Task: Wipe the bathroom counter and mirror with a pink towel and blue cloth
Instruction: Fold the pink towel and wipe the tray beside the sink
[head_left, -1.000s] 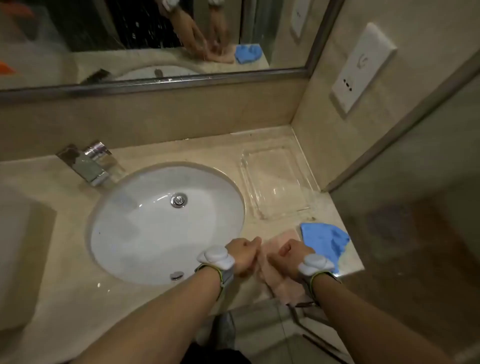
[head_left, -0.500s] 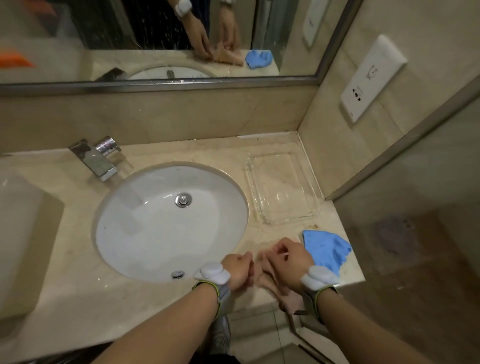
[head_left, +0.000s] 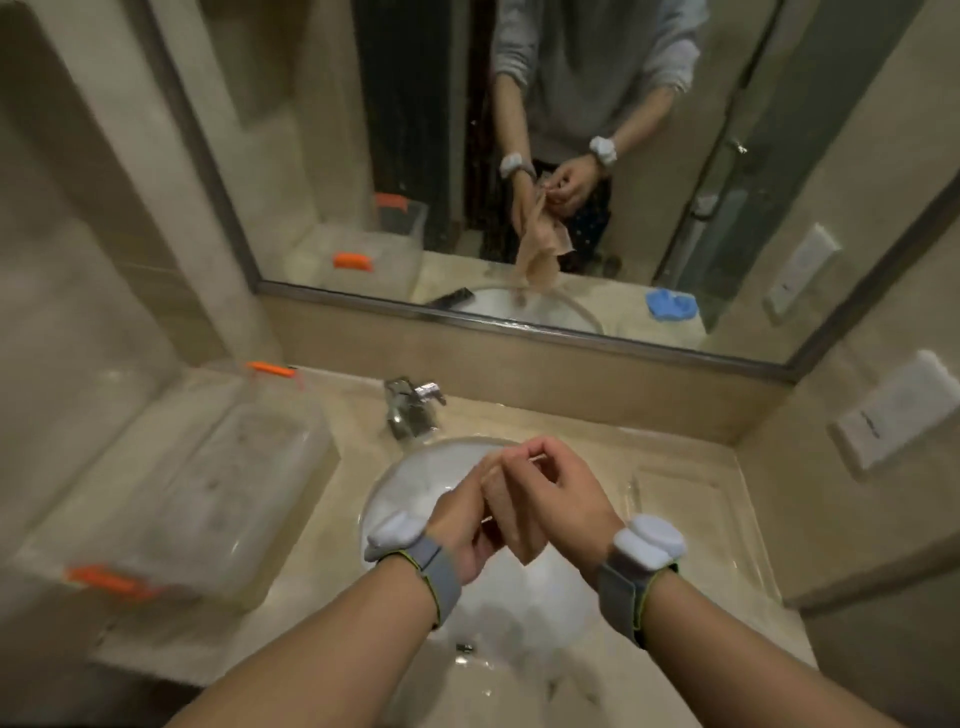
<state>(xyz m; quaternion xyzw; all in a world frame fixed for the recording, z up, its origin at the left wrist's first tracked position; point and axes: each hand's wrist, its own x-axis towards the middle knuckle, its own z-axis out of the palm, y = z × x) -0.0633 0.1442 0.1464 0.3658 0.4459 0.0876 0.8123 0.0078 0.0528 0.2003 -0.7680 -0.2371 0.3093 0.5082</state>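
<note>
Above the white sink basin, both of my hands hold the pink towel. My left hand grips it from below and my right hand pinches its upper edge. The mirror shows the towel hanging down from the hands. The blue cloth appears only as a reflection, lying bunched on the counter's right end. On the beige counter itself, the cloth is out of sight.
A chrome faucet stands behind the basin. On the left of the counter sits a clear plastic box with orange latches. A clear tray lies to the right of the sink. A white wall plate is on the right wall.
Both hands have lifted the pink towel off the counter's front right edge and carried it left, over the sink. The view has tilted up, so more of the mirror shows.
</note>
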